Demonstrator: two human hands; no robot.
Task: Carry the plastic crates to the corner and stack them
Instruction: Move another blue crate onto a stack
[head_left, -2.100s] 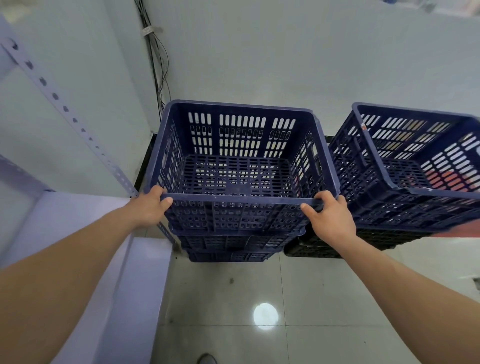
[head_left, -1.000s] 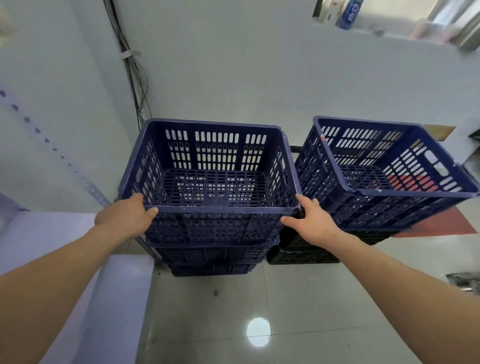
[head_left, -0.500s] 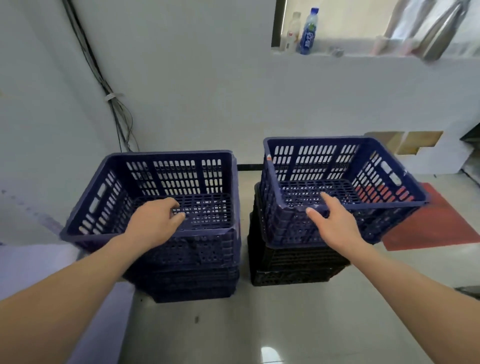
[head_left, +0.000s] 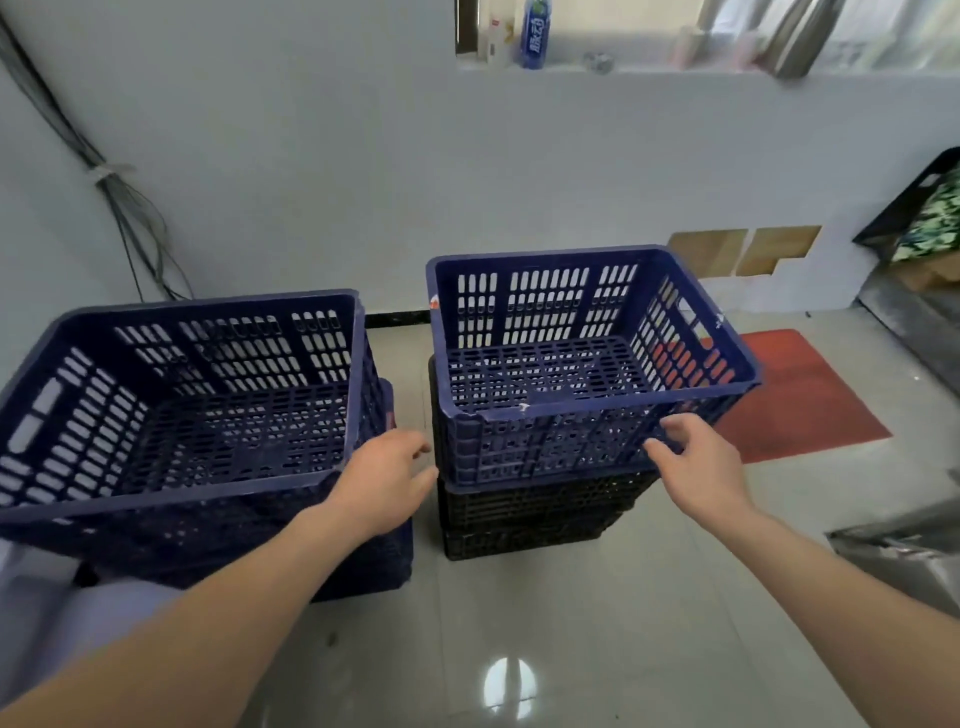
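Fingers of both hands loosely apart, nothing gripped.
Right-stack blue crate is flanked at near corners by left hand and right hand; a rim grip is judged needed next.

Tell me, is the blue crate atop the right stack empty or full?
Empty: the blue crate shows only its bare slotted floor inside.

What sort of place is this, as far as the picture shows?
Most likely a storeroom or back work area, though that is a guess. Stacked plastic crates stand on a tiled floor, loose cables hang down the plain wall, and a red mat lies beside them.
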